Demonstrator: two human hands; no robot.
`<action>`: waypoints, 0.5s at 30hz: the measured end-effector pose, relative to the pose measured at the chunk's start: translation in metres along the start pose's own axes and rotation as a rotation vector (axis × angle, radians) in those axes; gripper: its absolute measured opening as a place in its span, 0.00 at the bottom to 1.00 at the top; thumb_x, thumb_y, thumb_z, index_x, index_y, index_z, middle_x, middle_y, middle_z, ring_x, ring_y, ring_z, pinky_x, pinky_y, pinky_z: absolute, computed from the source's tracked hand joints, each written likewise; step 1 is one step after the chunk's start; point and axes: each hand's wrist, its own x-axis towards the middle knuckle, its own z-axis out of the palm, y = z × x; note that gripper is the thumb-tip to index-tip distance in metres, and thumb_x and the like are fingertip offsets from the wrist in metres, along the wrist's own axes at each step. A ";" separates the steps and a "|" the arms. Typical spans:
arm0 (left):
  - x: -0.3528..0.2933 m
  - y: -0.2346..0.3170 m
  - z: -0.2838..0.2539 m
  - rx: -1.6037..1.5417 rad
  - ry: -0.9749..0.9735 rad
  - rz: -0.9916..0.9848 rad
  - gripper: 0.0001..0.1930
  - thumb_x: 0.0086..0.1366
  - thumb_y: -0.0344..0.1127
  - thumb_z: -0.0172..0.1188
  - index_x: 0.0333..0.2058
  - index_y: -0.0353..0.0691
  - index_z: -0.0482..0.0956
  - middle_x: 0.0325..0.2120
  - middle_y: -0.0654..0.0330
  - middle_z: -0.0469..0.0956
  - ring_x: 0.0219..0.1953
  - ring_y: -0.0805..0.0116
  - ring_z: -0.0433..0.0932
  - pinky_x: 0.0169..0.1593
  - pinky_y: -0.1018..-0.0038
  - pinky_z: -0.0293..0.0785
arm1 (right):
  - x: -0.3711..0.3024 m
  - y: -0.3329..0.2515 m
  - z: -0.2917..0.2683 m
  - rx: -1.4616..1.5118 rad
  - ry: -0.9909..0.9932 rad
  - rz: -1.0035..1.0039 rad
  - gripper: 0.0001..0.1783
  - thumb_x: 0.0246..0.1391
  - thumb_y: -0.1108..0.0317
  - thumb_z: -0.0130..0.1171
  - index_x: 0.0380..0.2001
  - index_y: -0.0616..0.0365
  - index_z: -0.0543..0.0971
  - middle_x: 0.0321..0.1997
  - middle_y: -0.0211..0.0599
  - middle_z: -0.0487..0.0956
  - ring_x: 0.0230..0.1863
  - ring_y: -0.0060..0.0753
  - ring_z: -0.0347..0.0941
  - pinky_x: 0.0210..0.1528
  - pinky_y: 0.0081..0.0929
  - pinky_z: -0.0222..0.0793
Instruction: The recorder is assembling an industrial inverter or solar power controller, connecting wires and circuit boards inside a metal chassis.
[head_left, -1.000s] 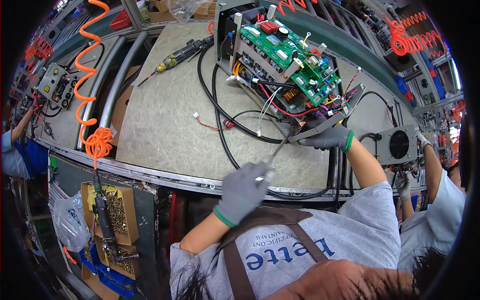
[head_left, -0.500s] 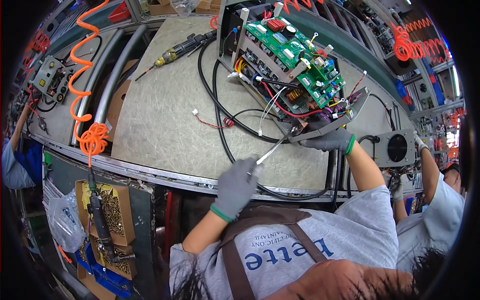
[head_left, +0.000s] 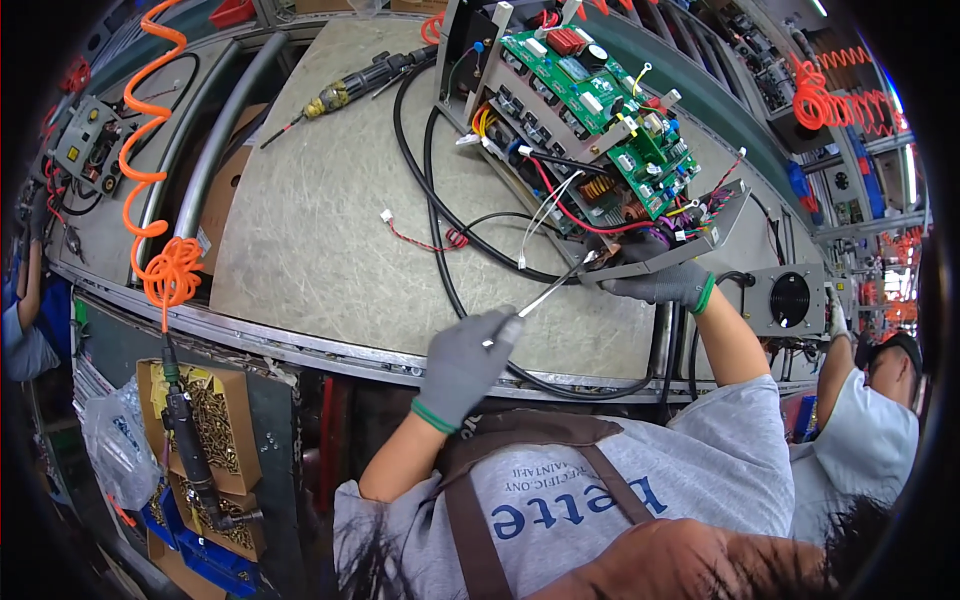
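Note:
My left hand point(head_left: 462, 362), in a grey glove with a green cuff, is closed round one end of a slim metal wrench point(head_left: 548, 293). The wrench's far end meets the lower corner of an open electronic unit, by its grey panel point(head_left: 715, 240). My gloved right hand point(head_left: 662, 286) grips that panel from beneath; some of its fingers are hidden behind the metal. On the unit, a green circuit board point(head_left: 570, 85) tops a metal frame. Red, yellow, black and white wires point(head_left: 548, 205) hang around its near side.
A power screwdriver point(head_left: 350, 85) and black cables point(head_left: 430, 190) lie on the worktable point(head_left: 310, 220). An orange coiled hose point(head_left: 150, 180) hangs at left above boxes of screws point(head_left: 215, 425). Another unit with a fan point(head_left: 790, 300) stands at right, beside a co-worker point(head_left: 860, 410).
The whole view has shifted slightly. My left hand has turned a little at the wrench's end, while the wrench tip and my right hand stay at the panel.

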 end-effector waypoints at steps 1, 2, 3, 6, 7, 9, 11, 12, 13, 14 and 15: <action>-0.001 0.002 -0.001 0.076 -0.024 0.093 0.12 0.62 0.41 0.58 0.42 0.44 0.81 0.28 0.55 0.80 0.25 0.59 0.79 0.28 0.68 0.73 | 0.000 0.001 0.001 0.019 -0.015 0.049 0.17 0.49 0.59 0.58 0.40 0.56 0.75 0.24 0.27 0.73 0.18 0.19 0.68 0.19 0.20 0.65; 0.001 0.003 0.000 0.147 -0.089 0.185 0.13 0.63 0.43 0.56 0.41 0.44 0.81 0.27 0.55 0.80 0.25 0.57 0.79 0.28 0.67 0.74 | 0.000 0.002 0.002 0.038 -0.029 0.098 0.17 0.49 0.59 0.58 0.40 0.55 0.75 0.24 0.28 0.73 0.18 0.19 0.68 0.19 0.20 0.65; 0.001 0.006 0.000 0.072 -0.111 0.168 0.13 0.63 0.44 0.56 0.40 0.43 0.81 0.26 0.55 0.80 0.25 0.56 0.79 0.28 0.65 0.73 | 0.000 0.004 0.002 0.030 -0.084 0.137 0.18 0.49 0.58 0.58 0.41 0.55 0.76 0.25 0.28 0.73 0.19 0.19 0.68 0.20 0.20 0.65; 0.006 -0.001 0.002 -0.086 0.161 -0.002 0.13 0.61 0.44 0.59 0.43 0.48 0.81 0.19 0.60 0.74 0.19 0.62 0.75 0.24 0.70 0.70 | 0.001 0.005 0.003 -0.070 -0.017 -0.015 0.19 0.49 0.58 0.59 0.42 0.56 0.76 0.27 0.29 0.74 0.22 0.20 0.69 0.22 0.21 0.66; 0.005 0.000 0.003 -0.042 0.133 -0.011 0.14 0.60 0.44 0.60 0.44 0.48 0.81 0.20 0.61 0.74 0.19 0.64 0.75 0.23 0.70 0.70 | 0.001 0.005 0.002 -0.168 0.040 -0.126 0.19 0.49 0.58 0.59 0.43 0.56 0.76 0.28 0.31 0.74 0.24 0.21 0.70 0.24 0.22 0.67; -0.001 0.003 0.004 0.063 0.006 0.148 0.14 0.62 0.43 0.59 0.42 0.44 0.81 0.23 0.57 0.77 0.21 0.66 0.77 0.26 0.74 0.71 | 0.000 0.004 0.001 -0.044 -0.001 -0.021 0.18 0.49 0.58 0.59 0.42 0.56 0.76 0.29 0.32 0.74 0.26 0.23 0.71 0.28 0.25 0.68; -0.005 0.001 0.007 0.134 -0.129 0.309 0.13 0.64 0.40 0.56 0.41 0.40 0.82 0.25 0.53 0.78 0.22 0.69 0.77 0.27 0.77 0.71 | -0.003 0.001 0.001 0.061 -0.092 0.151 0.18 0.49 0.58 0.59 0.41 0.57 0.76 0.30 0.34 0.74 0.29 0.26 0.71 0.31 0.27 0.69; -0.004 -0.002 0.007 0.159 -0.078 0.242 0.13 0.64 0.40 0.56 0.41 0.40 0.82 0.25 0.53 0.78 0.22 0.69 0.77 0.27 0.77 0.71 | -0.003 0.000 0.000 0.032 -0.079 0.095 0.18 0.49 0.59 0.60 0.40 0.57 0.76 0.31 0.36 0.74 0.31 0.28 0.71 0.33 0.28 0.68; 0.004 -0.011 0.004 -0.121 -0.044 0.067 0.13 0.63 0.42 0.57 0.41 0.43 0.82 0.23 0.56 0.77 0.20 0.63 0.76 0.27 0.71 0.71 | -0.002 -0.001 -0.001 -0.007 -0.044 0.025 0.18 0.49 0.59 0.60 0.40 0.58 0.76 0.31 0.37 0.74 0.33 0.29 0.71 0.35 0.30 0.68; 0.008 -0.016 0.003 -0.404 0.013 -0.169 0.13 0.62 0.44 0.59 0.42 0.46 0.81 0.22 0.60 0.76 0.19 0.58 0.75 0.26 0.65 0.72 | -0.001 -0.002 -0.002 0.005 -0.046 0.030 0.18 0.49 0.59 0.60 0.40 0.58 0.76 0.31 0.37 0.74 0.33 0.29 0.71 0.35 0.30 0.68; 0.006 -0.017 0.003 -0.288 -0.054 -0.378 0.13 0.61 0.45 0.59 0.42 0.48 0.80 0.23 0.60 0.76 0.20 0.57 0.76 0.27 0.65 0.73 | 0.000 -0.003 -0.001 0.008 -0.044 0.070 0.18 0.49 0.59 0.60 0.40 0.58 0.76 0.32 0.38 0.74 0.33 0.30 0.71 0.35 0.30 0.68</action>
